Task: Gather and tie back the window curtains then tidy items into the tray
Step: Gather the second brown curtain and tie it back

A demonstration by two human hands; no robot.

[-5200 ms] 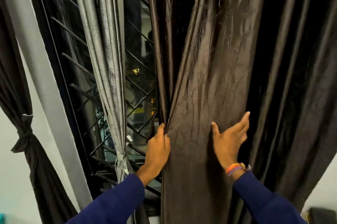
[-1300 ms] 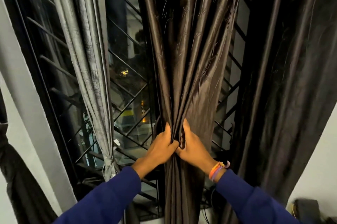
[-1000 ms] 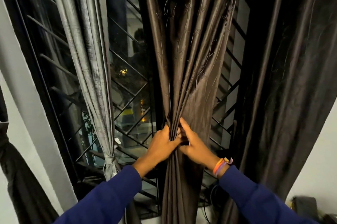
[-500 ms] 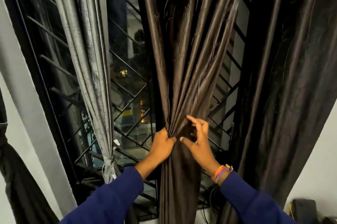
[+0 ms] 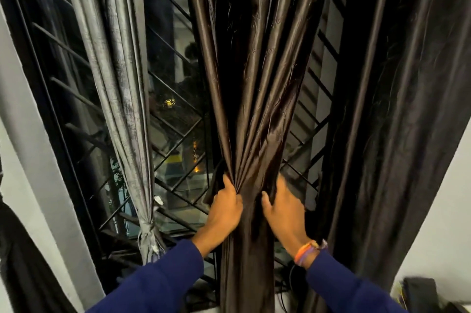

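While hanging vertically, brown curtain (image 5: 254, 108) is bunched by hands (image 5: 225, 208) (image 5: 285, 213).

The brown curtain (image 5: 254, 98) is showing as a smooth, satiny cloth, glossy along its folds, with a faint raised leaf pattern catching the light. The grey curtain (image 5: 114, 78) is looking like a coarser woven cloth with a dull silvery sheen and a streaky, slubbed texture. The dark curtain (image 5: 397, 108) on the right is reading as the same smooth cloth, only dimly shining. The window grille (image 5: 175, 149) is appearing as dark painted metal bars, fairly matt. The wall (image 5: 30, 139) is looking matt and plastered. The sleeves (image 5: 163, 279) are showing as soft, matt blue cloth.
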